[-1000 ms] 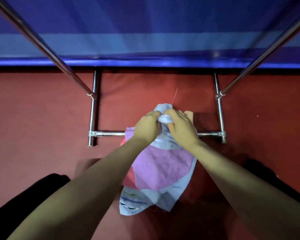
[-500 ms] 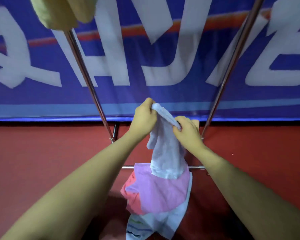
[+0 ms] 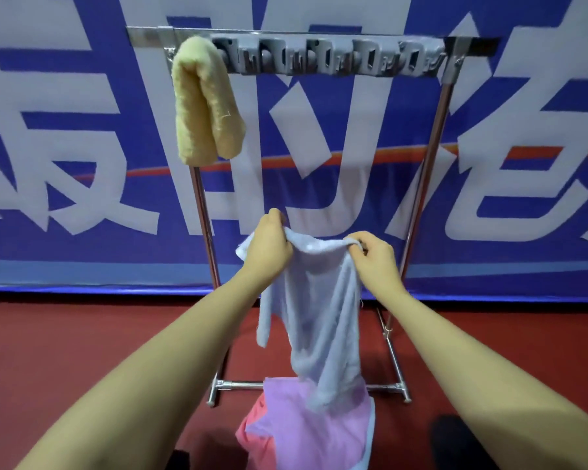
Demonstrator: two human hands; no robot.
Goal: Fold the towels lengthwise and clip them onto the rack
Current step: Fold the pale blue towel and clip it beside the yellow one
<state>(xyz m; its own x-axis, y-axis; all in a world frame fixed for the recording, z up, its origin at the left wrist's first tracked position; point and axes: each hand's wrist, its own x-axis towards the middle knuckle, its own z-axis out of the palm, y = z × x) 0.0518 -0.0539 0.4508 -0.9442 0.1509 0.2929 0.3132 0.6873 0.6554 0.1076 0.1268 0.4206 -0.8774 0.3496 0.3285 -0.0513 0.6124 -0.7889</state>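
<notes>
The left hand [image 3: 270, 244] is closed on the top edge of a pale blue towel [image 3: 319, 310], the fingers curled over a bunched corner. The right hand [image 3: 370, 257] pinches the same edge a little to the right and slightly lower. The stretch of edge between the two hands sags in a shallow curve, so the hands are near each other, not spread wide. The towel hangs straight down from that edge, its long axis vertical, with one loose flap dangling under the left hand. Its lower end reaches a heap of other towels [image 3: 313, 429], pink and lilac, lying on the red floor by the rack's foot bar; whether it touches the heap cannot be told.

The rack [image 3: 431, 157] stands just beyond the hands, against a blue banner [image 3: 82, 130]. Its row of grey clips [image 3: 326, 59] runs along the top bar, high above both hands and straight ahead. A yellow towel [image 3: 204, 103] already hangs, doubled over, from the leftmost clip, so the free clips begin just right of it, more nearly above the left hand than the right. The towel looks not yet folded lengthwise; bringing the hands together to match the corners seems the likely next step, then a lift straight up to the clips.
</notes>
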